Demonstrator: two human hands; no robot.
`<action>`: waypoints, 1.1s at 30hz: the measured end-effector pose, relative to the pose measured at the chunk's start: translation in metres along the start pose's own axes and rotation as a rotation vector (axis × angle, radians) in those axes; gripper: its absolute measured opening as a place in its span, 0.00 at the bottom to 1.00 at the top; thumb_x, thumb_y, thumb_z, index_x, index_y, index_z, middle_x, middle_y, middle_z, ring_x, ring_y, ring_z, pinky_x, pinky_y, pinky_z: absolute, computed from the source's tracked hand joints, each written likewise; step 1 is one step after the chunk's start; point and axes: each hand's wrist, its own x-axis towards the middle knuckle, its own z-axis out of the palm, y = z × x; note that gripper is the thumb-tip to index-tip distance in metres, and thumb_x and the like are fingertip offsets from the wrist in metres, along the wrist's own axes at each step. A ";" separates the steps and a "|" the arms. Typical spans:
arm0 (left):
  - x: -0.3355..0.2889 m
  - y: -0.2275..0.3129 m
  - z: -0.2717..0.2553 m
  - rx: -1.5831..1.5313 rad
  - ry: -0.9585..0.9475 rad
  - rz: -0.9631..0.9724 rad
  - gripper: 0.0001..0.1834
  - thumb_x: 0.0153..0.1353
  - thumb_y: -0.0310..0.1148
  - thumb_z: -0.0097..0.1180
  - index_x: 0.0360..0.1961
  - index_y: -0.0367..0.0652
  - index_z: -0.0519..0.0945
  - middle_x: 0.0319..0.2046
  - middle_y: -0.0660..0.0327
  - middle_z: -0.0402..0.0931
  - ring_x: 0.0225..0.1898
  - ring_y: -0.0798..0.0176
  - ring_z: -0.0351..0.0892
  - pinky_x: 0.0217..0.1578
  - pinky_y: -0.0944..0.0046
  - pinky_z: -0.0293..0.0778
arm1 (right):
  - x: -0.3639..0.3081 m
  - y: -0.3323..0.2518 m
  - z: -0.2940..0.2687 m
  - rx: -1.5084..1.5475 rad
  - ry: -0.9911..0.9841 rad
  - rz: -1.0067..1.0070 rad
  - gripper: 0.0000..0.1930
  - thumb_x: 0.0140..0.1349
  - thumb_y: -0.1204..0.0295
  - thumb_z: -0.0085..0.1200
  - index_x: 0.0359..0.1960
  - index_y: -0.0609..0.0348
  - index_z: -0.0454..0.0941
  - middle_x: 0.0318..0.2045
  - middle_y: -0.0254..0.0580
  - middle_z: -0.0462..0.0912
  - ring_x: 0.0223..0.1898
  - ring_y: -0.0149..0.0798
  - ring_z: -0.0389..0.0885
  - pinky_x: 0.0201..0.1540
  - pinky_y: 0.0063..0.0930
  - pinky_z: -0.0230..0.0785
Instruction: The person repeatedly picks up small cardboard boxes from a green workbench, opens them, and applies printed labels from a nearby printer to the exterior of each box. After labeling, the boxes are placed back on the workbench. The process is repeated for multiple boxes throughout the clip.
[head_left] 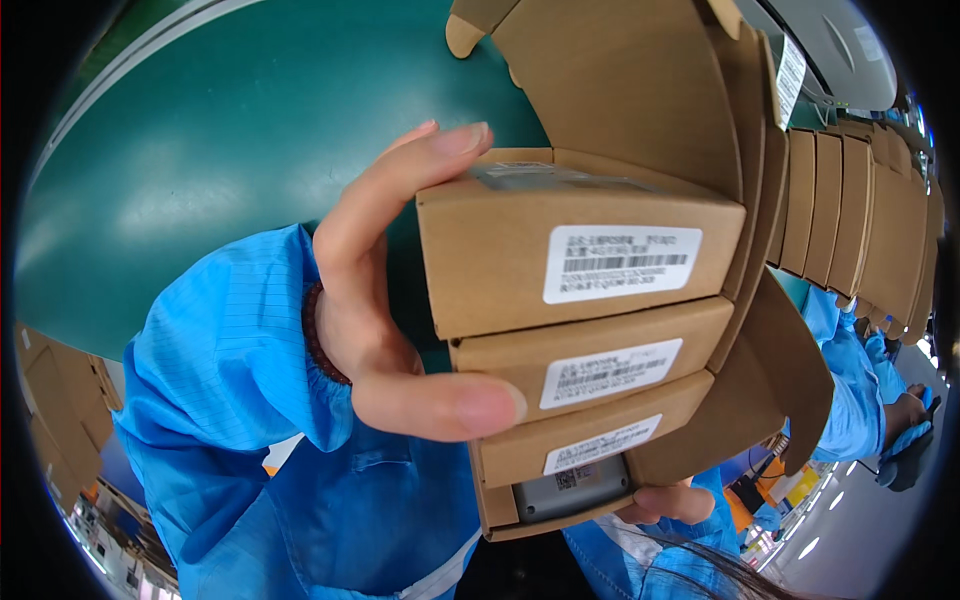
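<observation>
My left hand (365, 290) grips the left side of a stack of brown cardboard boxes, its fingers over the top edge and its thumb on the front of the middle box (500, 370). The top box (485, 270) has its lid (625, 90) raised, and a grey surface shows inside. White barcode labels are on the fronts. A grey device (585, 488) with rounded corners shows in the open cardboard at the bottom of the stack. My right hand (678, 502) holds the stack from below at the lower right; most of it is hidden behind the cardboard.
The boxes are held over a green table (200, 150). To the right stands a row of similar open cardboard boxes (860, 220). A grey-white machine (840, 50) is at the upper right. A person in blue (850, 400) is beyond the boxes. More cartons (60, 410) are at the far left.
</observation>
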 end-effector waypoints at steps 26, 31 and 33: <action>0.083 0.019 -0.050 0.460 -0.398 -0.266 0.37 0.40 0.41 0.64 0.53 0.49 0.61 0.51 0.48 0.58 0.54 0.47 0.60 0.54 0.35 0.46 | 0.227 0.060 0.051 -0.241 -0.626 0.454 0.17 0.54 0.75 0.49 0.46 0.69 0.66 0.35 0.52 0.78 0.39 0.37 0.77 0.42 0.28 0.67; 0.102 -0.066 -0.119 1.117 -0.415 -0.043 0.37 0.45 0.27 0.59 0.57 0.44 0.58 0.58 0.45 0.53 0.59 0.43 0.55 0.56 0.37 0.46 | 0.268 0.192 0.108 0.079 -0.070 0.523 0.14 0.54 0.78 0.47 0.44 0.65 0.69 0.39 0.47 0.77 0.39 0.38 0.77 0.40 0.29 0.69; 0.089 -0.086 -0.148 1.081 -0.103 -0.354 0.35 0.47 0.26 0.56 0.58 0.47 0.57 0.59 0.48 0.53 0.60 0.47 0.54 0.57 0.41 0.47 | 0.271 0.235 0.163 0.375 0.235 0.598 0.16 0.56 0.76 0.47 0.47 0.58 0.66 0.38 0.39 0.75 0.37 0.39 0.76 0.31 0.38 0.70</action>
